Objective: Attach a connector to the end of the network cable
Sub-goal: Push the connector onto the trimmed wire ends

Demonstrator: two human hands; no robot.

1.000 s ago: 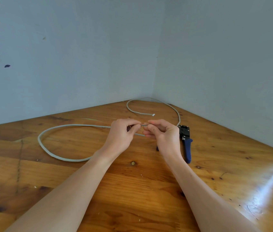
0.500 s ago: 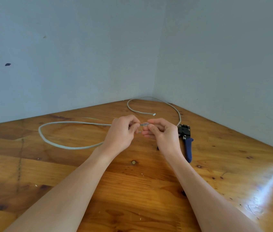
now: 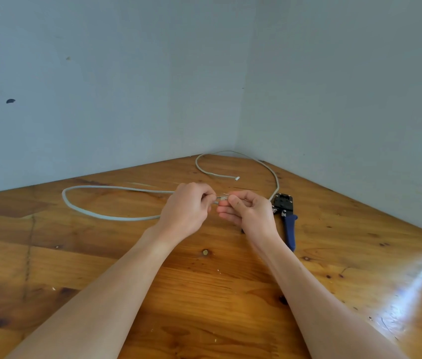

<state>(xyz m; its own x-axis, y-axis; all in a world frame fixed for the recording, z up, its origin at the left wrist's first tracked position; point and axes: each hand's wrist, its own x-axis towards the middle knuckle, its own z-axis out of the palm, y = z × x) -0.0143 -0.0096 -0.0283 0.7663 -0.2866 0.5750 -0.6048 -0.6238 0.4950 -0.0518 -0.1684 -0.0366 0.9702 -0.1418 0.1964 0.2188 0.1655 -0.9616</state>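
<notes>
A grey network cable (image 3: 106, 216) loops across the wooden table (image 3: 101, 255) and ends between my hands. My left hand (image 3: 188, 209) pinches the cable just behind its end. My right hand (image 3: 250, 212) holds a small clear connector (image 3: 224, 196) at its fingertips, against the cable's end. How far the wires sit inside the connector is hidden by my fingers. The cable's other end (image 3: 237, 179) lies bare near the far corner.
A crimping tool (image 3: 286, 216) with blue handles lies on the table just right of my right hand, partly behind it. Two pale walls meet in a corner behind the table. Small wire scraps (image 3: 219, 270) dot the wood near my forearms.
Both hands have lifted slightly and the left loop of cable has been pulled in closer. The connector now shows more clearly between my fingertips.
</notes>
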